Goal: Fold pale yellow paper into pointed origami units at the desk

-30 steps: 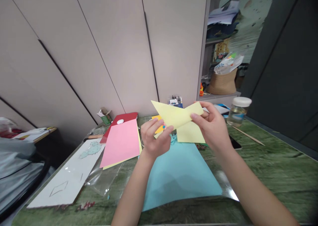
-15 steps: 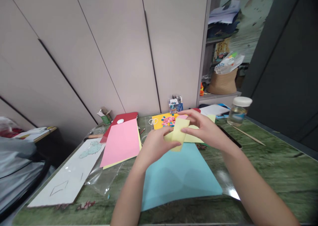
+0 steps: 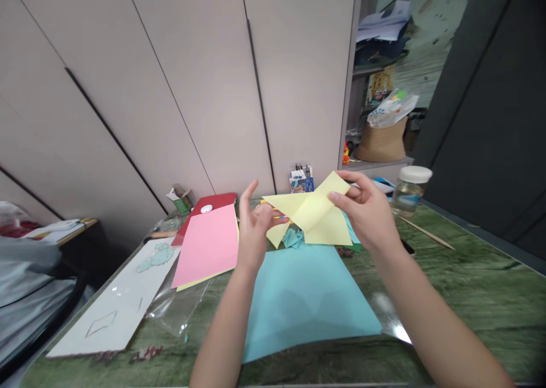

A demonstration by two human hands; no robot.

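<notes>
Since half a second ago, our folded yellow paper [image 3: 319,209] has turned, showing wide flaps, raised over the green table [image 3: 464,297]. Our right hand [image 3: 367,216] pinches its upper corner; whether our left hand [image 3: 254,237] grips or only touches, we cannot tell. We judge it light, easily creased, best held along thick folds.
</notes>
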